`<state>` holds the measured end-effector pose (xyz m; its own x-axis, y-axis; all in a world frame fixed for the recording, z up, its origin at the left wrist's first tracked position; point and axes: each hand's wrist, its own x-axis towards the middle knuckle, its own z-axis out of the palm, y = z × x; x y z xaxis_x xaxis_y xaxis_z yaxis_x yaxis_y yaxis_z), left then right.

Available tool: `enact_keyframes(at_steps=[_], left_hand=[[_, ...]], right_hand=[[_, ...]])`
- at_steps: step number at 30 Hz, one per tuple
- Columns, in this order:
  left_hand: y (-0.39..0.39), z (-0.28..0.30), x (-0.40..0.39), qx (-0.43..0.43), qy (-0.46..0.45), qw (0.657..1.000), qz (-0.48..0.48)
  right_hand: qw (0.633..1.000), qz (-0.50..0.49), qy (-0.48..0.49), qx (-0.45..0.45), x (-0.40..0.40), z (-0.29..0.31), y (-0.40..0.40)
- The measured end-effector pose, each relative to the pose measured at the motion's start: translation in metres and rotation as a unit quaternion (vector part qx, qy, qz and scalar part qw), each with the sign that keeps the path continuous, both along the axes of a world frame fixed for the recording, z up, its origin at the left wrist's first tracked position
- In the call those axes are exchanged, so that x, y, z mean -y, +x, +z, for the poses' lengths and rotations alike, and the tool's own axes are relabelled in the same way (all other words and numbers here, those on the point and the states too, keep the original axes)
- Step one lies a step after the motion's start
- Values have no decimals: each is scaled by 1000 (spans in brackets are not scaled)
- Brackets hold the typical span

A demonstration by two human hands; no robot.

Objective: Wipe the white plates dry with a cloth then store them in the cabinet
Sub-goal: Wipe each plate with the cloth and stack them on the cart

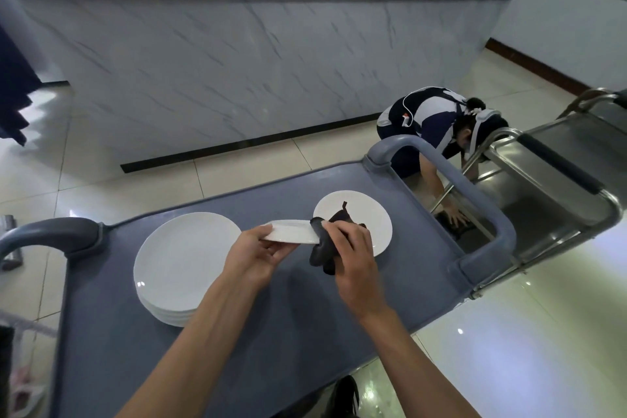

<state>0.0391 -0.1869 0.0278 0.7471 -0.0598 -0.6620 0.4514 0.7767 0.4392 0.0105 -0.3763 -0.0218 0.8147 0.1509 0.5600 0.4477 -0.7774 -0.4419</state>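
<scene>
Head view: a white plate is held edge-on at frame centre, above the grey cart surface, pinched by the left hand; right hand fingers are clamped on the dark cloth at its rim. Both faces should be wiped while the plate is turned

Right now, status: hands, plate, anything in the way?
Left hand grips plate edge-on; right hand pinches dark cloth over its rim. Stack left, single plate behind. Nothing blocking.

plate stack left on cart | single plate right | metal trolley beyond
</scene>
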Motion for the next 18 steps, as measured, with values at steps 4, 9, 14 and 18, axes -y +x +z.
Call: enact_keyframes(at_steps=[4, 9, 14, 18], left_hand=[[2, -2, 0, 13, 21, 1000, -1], [1, -2, -6, 34, 23, 999, 15], [-4, -12, -11, 34, 21, 999, 31], [-4, -12, -14, 54, 43, 997, 46]], right_hand=[[999, 33, -38, -21, 9, -1, -4], [997, 59, -24, -41, 8, 2, -1], [989, 56, 79, -111, 2, 10, -6], [982, 25, 134, -130, -3, 21, 2]])
